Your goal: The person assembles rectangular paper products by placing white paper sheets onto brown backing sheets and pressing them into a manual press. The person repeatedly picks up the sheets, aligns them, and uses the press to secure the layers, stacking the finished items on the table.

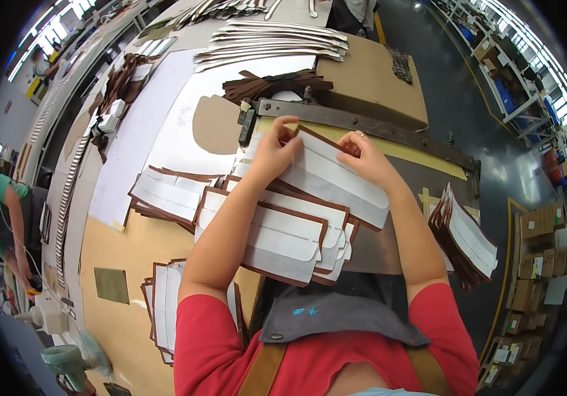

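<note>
My left hand [273, 153] is closed on the upper left corner of a white panel with brown edging [339, 178]. On the panel's upper right edge, my right hand [366, 158] pinches with thumb and fingers. The panel tilts over a dark metal plate [389, 247], just in front of a long metal bar [362, 127] with a yellow strip along it. Under my left forearm, a fanned stack of similar panels [283, 236] lies partly beneath the held one. More panels [172, 197] overlap to the left, and another stack [463, 231] leans on the right.
A further stack of panels [164, 300] sits at lower left, near a small olive square [111, 285]. Beyond the bar are a cardboard box [369, 82], a bundle of brown strips [273, 87] and white strips [267, 45]. A person in green [7, 204] works at far left.
</note>
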`<state>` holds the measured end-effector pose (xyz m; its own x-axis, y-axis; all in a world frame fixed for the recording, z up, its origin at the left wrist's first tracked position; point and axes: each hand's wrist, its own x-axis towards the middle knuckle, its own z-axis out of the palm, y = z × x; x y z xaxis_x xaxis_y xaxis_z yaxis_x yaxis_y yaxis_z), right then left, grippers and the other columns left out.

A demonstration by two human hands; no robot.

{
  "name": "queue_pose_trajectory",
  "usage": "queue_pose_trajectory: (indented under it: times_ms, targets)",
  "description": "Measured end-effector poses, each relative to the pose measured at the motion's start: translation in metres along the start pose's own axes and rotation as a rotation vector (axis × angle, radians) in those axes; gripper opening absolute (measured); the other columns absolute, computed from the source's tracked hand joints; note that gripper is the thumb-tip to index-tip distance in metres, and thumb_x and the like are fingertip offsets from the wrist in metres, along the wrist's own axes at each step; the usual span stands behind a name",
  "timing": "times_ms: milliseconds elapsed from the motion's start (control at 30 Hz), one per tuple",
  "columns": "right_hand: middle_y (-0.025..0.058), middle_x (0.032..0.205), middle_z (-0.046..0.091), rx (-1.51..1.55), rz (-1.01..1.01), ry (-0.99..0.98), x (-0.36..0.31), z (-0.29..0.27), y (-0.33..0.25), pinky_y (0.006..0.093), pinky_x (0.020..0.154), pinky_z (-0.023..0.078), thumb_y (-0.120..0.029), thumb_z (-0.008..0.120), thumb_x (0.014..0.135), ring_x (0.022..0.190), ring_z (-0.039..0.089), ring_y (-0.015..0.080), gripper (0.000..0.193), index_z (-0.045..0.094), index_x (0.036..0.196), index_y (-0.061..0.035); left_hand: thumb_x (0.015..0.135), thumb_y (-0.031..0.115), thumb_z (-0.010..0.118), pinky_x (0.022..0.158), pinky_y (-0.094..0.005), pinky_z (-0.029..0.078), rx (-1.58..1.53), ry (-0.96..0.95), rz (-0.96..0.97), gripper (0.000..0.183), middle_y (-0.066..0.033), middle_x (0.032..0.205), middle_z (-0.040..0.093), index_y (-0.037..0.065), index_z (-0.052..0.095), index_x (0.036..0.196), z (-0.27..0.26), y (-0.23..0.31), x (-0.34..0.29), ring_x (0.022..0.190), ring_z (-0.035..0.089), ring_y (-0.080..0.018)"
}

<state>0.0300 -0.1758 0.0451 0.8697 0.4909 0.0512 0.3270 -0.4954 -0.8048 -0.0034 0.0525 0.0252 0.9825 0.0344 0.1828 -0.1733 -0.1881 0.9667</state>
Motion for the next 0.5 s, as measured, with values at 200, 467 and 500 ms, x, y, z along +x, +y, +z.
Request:
queue_pose_trajectory:
  times_ms: [200,467,500]
  targets:
    - [0.0046,0.091,0.061,0.26,0.187,0.022,-0.004,-0.023,0.002,0.0241,0.077,0.042,-0.02,0.053,0.091,0.084,0.053,0.0105,0.024,0.062,0.1,0.0004,0.084,0.006,0.058,0.074,-0.0205,0.038,-0.169,0.177,-0.093,0.034,0.0019,0.085,0.053,0.006,0.051,0.118,-0.011,-0.002,0.006,0.08,0.048,-0.0066]
    - [0.0053,0.082,0.06,-0.072,-0.094,0.049,0.016,0.001,0.006,0.0262,0.07,0.042,-0.018,0.055,0.089,0.078,0.052,0.0119,0.023,0.063,0.093,0.0033,0.082,0.004,0.057,0.073,-0.024,0.042,-0.129,0.206,0.047,0.036,-0.0003,0.09,0.052,0.009,0.051,0.118,-0.013,-0.021,0.009,0.079,0.048,-0.0088]
    - [0.0079,0.081,0.06,-0.054,-0.115,0.096,0.018,0.005,0.004,0.0269,0.07,0.043,-0.017,0.056,0.088,0.077,0.054,0.0136,0.023,0.064,0.093,0.0033,0.08,0.001,0.055,0.069,-0.0252,0.044,-0.057,0.257,0.041,0.038,-0.0008,0.091,0.05,0.011,0.052,0.117,-0.008,-0.014,0.006,0.077,0.048,-0.0105]
